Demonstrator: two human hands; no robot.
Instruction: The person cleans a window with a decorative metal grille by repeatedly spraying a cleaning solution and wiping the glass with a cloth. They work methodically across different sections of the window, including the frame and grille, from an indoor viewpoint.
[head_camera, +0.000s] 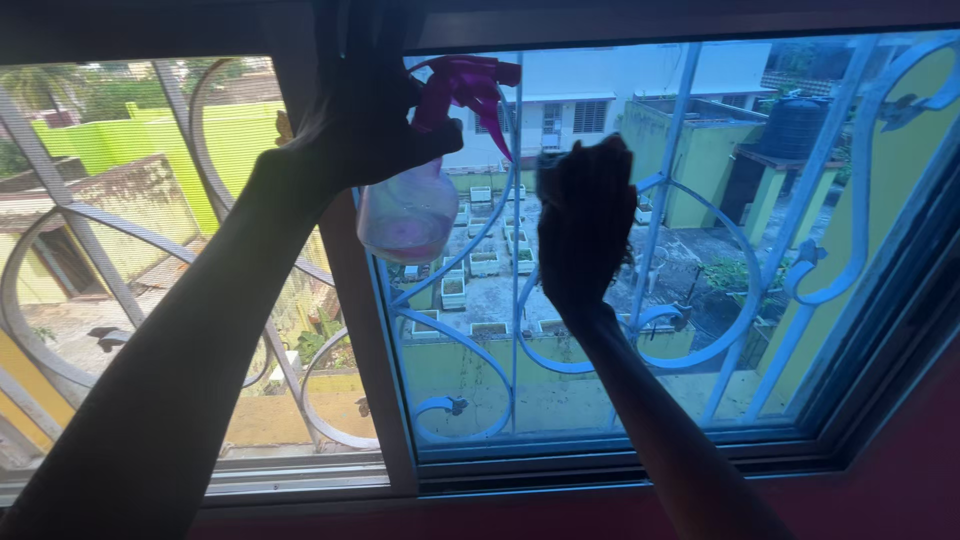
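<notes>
My left hand (365, 120) is raised in front of the window's middle frame and grips a clear spray bottle (410, 215) with a purple trigger head (470, 85); a little pink liquid sits at its bottom. My right hand (585, 225) is pressed flat against the tinted right window pane (700, 250), holding a dark cloth that shows only as a silhouette against the light. Both arms reach up from below.
A curved metal grille (470, 330) stands behind the glass of both panes. The left pane (120, 230) looks untinted. The window sill (600, 465) runs along the bottom, with a dark red wall (880, 490) beneath. Rooftops and green walls lie outside.
</notes>
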